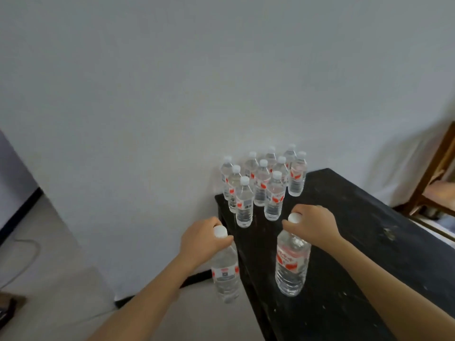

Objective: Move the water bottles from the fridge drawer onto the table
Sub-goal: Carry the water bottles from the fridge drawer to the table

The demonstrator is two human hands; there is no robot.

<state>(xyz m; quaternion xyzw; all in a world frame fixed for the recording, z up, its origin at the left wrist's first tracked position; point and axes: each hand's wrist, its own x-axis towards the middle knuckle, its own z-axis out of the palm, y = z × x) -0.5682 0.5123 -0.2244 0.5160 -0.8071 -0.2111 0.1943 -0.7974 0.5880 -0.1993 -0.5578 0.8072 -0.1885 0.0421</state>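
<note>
My left hand (pixel 200 238) grips a clear water bottle (pixel 225 271) by its white-capped neck; the bottle hangs just left of the black table's (pixel 349 242) edge, over the floor. My right hand (pixel 312 223) grips a second water bottle (pixel 291 262) by the neck, upright above the near part of the table; whether its base touches the top I cannot tell. Several more water bottles (pixel 262 183) with red-and-white labels stand upright in a cluster at the table's far corner against the wall. The fridge drawer is out of view.
A white wall (pixel 172 94) runs behind the table. A wooden chair frame (pixel 433 173) stands at the right edge. A grey cable (pixel 27 257) lies on the light floor at the left, with a dark object at the lower left corner.
</note>
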